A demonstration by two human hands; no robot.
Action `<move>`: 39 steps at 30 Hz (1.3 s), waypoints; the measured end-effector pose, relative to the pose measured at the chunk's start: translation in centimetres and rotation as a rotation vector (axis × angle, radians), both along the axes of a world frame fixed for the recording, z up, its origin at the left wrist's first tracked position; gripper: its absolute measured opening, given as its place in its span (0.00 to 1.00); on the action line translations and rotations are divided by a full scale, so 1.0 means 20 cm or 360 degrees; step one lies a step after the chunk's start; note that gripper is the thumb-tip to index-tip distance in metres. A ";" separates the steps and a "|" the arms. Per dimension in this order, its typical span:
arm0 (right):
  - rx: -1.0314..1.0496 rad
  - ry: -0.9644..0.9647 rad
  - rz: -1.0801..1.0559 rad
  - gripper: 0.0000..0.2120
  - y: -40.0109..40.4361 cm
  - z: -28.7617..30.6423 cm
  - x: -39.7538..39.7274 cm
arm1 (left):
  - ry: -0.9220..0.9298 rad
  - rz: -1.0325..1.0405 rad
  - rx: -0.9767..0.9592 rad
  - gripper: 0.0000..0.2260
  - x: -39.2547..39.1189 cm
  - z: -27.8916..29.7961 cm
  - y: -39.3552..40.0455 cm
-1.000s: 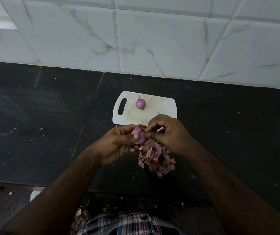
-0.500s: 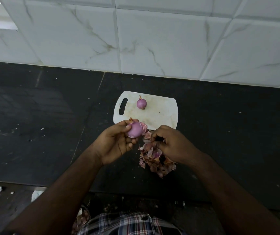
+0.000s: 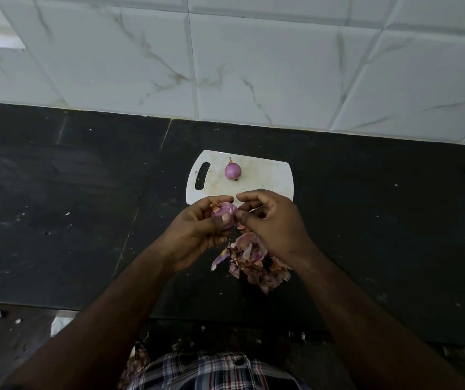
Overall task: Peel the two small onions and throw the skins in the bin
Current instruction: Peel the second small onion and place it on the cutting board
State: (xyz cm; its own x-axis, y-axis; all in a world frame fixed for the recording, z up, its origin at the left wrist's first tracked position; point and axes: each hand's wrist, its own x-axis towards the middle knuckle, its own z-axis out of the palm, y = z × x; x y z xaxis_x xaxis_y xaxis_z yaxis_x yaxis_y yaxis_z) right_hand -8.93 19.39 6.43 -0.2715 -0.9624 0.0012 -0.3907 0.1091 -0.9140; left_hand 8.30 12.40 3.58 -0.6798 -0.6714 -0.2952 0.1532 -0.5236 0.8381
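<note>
On a black counter (image 3: 366, 235) under white marble tiles (image 3: 254, 66), our left hand (image 3: 197, 235) curls round a small purple onion (image 3: 224, 212), thumb pressed on it; our right hand (image 3: 273, 220) pinches at its side. Both hover at the near edge of the white cutting board (image 3: 265, 175), where the other onion (image 3: 232, 170) lies. Loose skins (image 3: 251, 260) are heaped nearer us than the board

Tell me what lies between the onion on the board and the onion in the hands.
Head view: only bare white board separates the resting onion from the held onion, then the left hand's forefinger curled over it.
</note>
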 end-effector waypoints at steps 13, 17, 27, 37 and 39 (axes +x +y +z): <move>0.0163 0.0315 -0.0136 0.09 0.05 -0.12 -0.10 | 0.0253 -0.0027 0.0170 0.27 0.06 -0.03 -0.01; 0.0217 0.0374 -0.0165 0.09 0.06 -0.13 -0.11 | 0.0174 0.0015 0.0196 0.22 0.06 -0.03 0.00; 0.0195 -0.0016 0.0010 0.14 0.03 -0.06 -0.11 | 0.0129 -0.0028 0.0080 0.21 0.05 -0.04 0.01; 0.0102 -0.0045 0.0460 0.17 0.02 -0.02 -0.06 | -0.0017 -0.0076 -0.0165 0.24 0.02 -0.03 0.01; 0.0129 -0.0030 0.0488 0.18 0.01 -0.01 -0.06 | -0.0024 -0.0115 -0.0196 0.21 0.03 -0.03 0.01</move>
